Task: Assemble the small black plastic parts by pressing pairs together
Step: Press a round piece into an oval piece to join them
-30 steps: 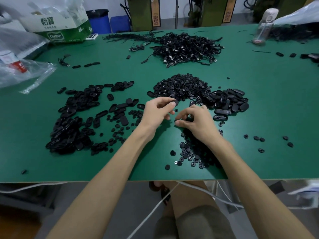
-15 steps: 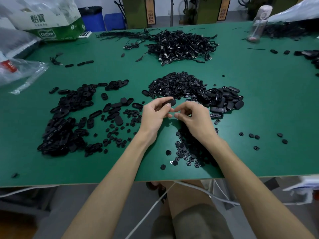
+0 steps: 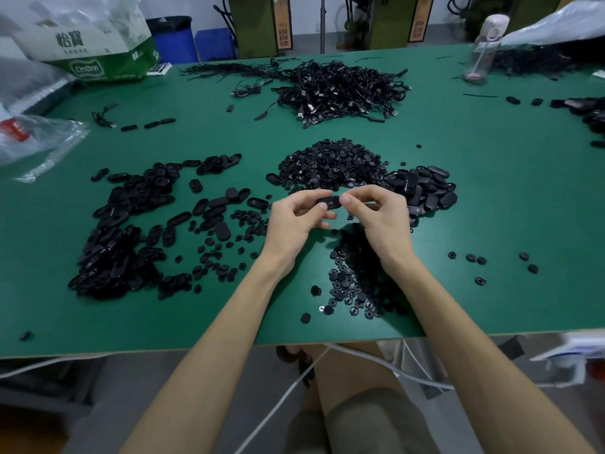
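Note:
A small black oval part (image 3: pixel 329 202) is held above the green table (image 3: pixel 491 198) at its centre. My left hand (image 3: pixel 296 224) pinches its left end between thumb and fingers. My right hand (image 3: pixel 381 217) pinches its right end, thumb on top. Whether a round piece sits under my right fingers is hidden. A heap of small round black parts (image 3: pixel 330 163) lies just behind my hands. More round parts (image 3: pixel 357 286) are spread below my right wrist. Black oval shells (image 3: pixel 425 188) are piled to the right, and a large spread of oval pieces (image 3: pixel 127 231) covers the left.
A tangle of black cables (image 3: pixel 343 90) lies at the back centre. A green and white carton (image 3: pixel 98 44) and clear plastic bags (image 3: pixel 32 136) stand at the far left. A clear bottle (image 3: pixel 481 50) stands back right. A white cable (image 3: pixel 376 362) hangs below the table's front edge.
My hands have come together and lifted slightly; the right hand, which was picking near the table, now pinches the oval part that the left hand holds.

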A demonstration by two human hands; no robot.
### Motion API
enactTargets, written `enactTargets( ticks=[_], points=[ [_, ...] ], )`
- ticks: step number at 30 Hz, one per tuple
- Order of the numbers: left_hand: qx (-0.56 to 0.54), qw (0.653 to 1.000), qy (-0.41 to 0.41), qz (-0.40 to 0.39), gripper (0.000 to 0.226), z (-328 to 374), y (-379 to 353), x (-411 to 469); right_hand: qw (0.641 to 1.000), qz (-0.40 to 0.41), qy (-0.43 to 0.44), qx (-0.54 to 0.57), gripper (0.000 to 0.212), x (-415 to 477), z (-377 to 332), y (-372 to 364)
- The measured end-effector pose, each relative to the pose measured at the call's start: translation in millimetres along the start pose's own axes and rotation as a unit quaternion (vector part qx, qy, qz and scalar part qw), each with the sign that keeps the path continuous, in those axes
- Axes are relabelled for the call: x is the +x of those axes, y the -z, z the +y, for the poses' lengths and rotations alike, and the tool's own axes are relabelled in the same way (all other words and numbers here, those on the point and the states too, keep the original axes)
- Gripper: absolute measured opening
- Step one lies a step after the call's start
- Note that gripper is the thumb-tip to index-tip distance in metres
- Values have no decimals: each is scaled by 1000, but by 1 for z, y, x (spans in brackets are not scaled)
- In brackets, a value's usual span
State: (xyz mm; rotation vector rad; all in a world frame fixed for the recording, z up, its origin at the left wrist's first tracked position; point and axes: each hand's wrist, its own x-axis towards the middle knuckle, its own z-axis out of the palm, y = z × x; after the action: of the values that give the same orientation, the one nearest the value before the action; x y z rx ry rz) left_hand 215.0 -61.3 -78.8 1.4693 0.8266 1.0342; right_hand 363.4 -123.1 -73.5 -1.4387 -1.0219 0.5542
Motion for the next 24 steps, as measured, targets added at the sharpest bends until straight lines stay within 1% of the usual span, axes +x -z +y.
enactTargets(
  ticks=[5,8,13,17,19,21,24],
  points=[
    [28,999,-18,-2,27,3,-1,-2,997,0,-29,69,5,0,0,1],
    [108,992,-63,1,24,4,-5,-2,990,-8,-63,129,4,0,-2,1],
    [238,958,-160,34,13,4,-11,-7,986,6,-75,148,9,1,-2,1],
    [302,922,-242,24,20,6,-14,-11,984,0,-83,159,15,1,0,0],
    [319,913,-254,35,21,6,-15,-12,983,-16,-82,166,15,0,-1,-1],
    [317,913,-250,54,20,6,-13,-12,984,-29,-72,159,12,0,-2,-1],
    [309,917,-245,62,16,5,-12,-11,985,-35,-63,155,7,0,-3,-1]
  ],
)
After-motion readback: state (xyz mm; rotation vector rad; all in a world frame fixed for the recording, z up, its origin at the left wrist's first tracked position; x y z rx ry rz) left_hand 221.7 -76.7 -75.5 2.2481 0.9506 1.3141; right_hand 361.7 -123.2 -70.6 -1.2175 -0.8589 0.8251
